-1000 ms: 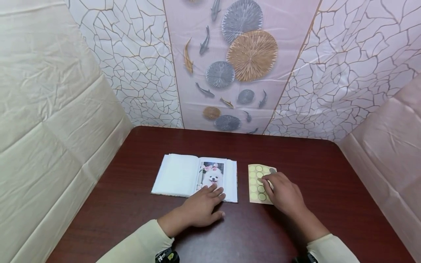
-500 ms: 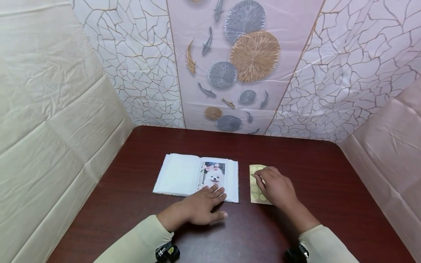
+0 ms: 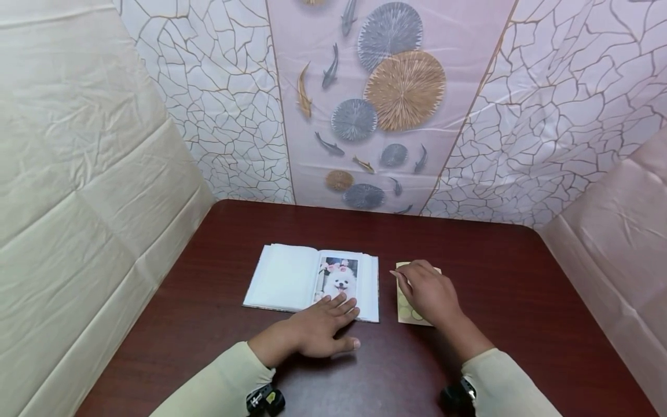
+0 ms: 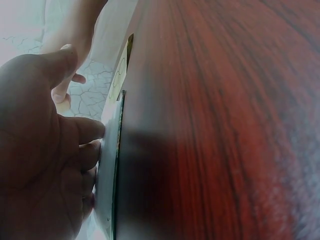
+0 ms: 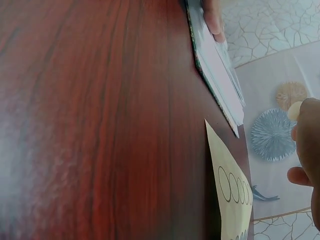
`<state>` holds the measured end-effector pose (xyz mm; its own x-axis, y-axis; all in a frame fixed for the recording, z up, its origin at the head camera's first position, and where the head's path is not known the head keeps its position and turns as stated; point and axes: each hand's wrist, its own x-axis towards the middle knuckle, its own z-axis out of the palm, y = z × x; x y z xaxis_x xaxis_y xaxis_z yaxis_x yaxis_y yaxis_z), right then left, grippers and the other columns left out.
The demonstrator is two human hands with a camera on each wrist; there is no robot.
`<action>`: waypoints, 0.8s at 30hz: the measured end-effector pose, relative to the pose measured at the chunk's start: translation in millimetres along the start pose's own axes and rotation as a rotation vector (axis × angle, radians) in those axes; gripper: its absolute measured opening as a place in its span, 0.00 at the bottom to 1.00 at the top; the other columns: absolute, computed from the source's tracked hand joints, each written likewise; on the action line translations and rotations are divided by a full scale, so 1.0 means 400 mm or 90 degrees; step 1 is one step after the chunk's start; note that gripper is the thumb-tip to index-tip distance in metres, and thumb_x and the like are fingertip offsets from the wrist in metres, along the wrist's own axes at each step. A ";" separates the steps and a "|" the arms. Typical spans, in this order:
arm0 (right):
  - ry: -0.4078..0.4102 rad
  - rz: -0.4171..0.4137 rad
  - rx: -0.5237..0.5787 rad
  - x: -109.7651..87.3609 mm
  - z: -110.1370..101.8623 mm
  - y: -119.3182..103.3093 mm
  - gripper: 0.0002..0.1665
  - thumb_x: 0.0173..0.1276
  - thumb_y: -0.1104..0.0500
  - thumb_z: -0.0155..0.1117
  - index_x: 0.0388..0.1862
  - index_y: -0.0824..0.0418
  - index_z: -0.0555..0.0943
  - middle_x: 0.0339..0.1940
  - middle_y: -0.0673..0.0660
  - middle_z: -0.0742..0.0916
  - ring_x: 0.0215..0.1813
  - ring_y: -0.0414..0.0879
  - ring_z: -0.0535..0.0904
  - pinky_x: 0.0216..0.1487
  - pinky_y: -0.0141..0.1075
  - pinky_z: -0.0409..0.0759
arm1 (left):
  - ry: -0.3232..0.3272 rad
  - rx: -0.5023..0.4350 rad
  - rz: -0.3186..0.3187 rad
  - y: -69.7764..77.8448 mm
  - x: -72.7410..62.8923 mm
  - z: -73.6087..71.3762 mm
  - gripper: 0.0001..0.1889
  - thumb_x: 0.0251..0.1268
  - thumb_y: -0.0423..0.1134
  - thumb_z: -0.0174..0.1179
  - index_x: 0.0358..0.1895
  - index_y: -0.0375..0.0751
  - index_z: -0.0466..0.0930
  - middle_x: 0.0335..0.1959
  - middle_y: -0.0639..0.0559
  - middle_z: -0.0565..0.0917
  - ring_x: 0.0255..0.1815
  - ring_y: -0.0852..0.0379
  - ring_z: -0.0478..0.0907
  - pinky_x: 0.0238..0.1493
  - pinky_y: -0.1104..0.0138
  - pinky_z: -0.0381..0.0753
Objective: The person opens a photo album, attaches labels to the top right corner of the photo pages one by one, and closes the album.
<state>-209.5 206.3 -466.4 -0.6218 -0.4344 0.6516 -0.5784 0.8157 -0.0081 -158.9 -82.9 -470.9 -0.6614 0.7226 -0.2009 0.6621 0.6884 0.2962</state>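
Observation:
An open photo album (image 3: 283, 277) lies on the table, its left page blank and a photo of a white dog (image 3: 340, 278) on the right page. My left hand (image 3: 325, 327) rests with straight fingers on the lower edge of that right page. To the right of the album is a pale yellow sheet of round stickers (image 3: 404, 313), partly hidden under my right hand (image 3: 431, 293). Between thumb and fingertips the right hand pinches a small round sticker (image 5: 294, 111), raised above the sheet. The left wrist view also shows this sticker (image 4: 63, 104).
The dark reddish-brown table (image 3: 365, 388) extends around the album and sheet. A patterned cloth (image 3: 354, 162) hangs behind the table's far edge. Plain cloth walls (image 3: 104, 231) stand at both sides.
My right hand has moved left and up from the sheet, with the sticker now lifted off between its fingertips. The left hand has stayed on the album page.

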 end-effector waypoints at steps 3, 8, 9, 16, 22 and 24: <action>-0.014 0.019 0.000 0.009 0.001 -0.004 0.38 0.83 0.35 0.37 0.41 0.58 0.87 0.39 0.53 0.90 0.48 0.50 0.84 0.22 0.44 0.80 | 0.000 -0.003 0.003 -0.003 0.001 0.003 0.41 0.78 0.70 0.36 0.82 0.47 0.54 0.84 0.51 0.49 0.84 0.50 0.39 0.81 0.54 0.42; -0.019 0.028 -0.009 0.016 0.011 -0.003 0.40 0.83 0.35 0.33 0.43 0.58 0.88 0.37 0.53 0.90 0.47 0.50 0.83 0.20 0.43 0.79 | 0.006 0.002 0.012 -0.009 0.006 0.009 0.41 0.77 0.70 0.37 0.82 0.46 0.55 0.84 0.50 0.50 0.84 0.49 0.39 0.81 0.54 0.42; -0.017 0.026 -0.010 0.016 0.014 -0.002 0.39 0.84 0.36 0.35 0.43 0.58 0.88 0.37 0.53 0.90 0.47 0.50 0.83 0.20 0.43 0.79 | 0.008 0.004 0.014 -0.011 0.007 0.011 0.42 0.77 0.70 0.37 0.82 0.46 0.55 0.84 0.50 0.50 0.84 0.49 0.39 0.81 0.54 0.42; 0.011 0.014 -0.012 0.023 0.034 0.004 0.09 0.69 0.54 0.70 0.40 0.58 0.88 0.34 0.52 0.89 0.45 0.50 0.83 0.21 0.44 0.80 | 0.006 -0.003 0.016 -0.012 0.006 0.012 0.42 0.77 0.71 0.37 0.82 0.46 0.55 0.84 0.50 0.50 0.84 0.49 0.39 0.81 0.53 0.41; 0.015 0.008 -0.017 0.027 0.048 0.004 0.09 0.65 0.56 0.75 0.40 0.59 0.88 0.34 0.53 0.90 0.45 0.51 0.84 0.23 0.44 0.82 | -0.001 -0.001 0.009 -0.004 0.002 0.005 0.42 0.77 0.70 0.37 0.82 0.46 0.54 0.84 0.50 0.50 0.84 0.50 0.39 0.81 0.54 0.42; 0.009 0.007 -0.020 0.027 0.050 0.002 0.09 0.65 0.56 0.75 0.40 0.58 0.88 0.34 0.53 0.90 0.46 0.50 0.84 0.23 0.43 0.82 | -0.002 -0.001 0.006 -0.003 0.001 0.003 0.42 0.77 0.70 0.37 0.82 0.46 0.54 0.84 0.51 0.50 0.84 0.50 0.40 0.81 0.54 0.43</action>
<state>-227.4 194.6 -474.6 -0.6204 -0.4192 0.6628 -0.5543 0.8323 0.0075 -159.5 -83.4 -472.6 -0.6539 0.7296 -0.2002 0.6682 0.6811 0.2993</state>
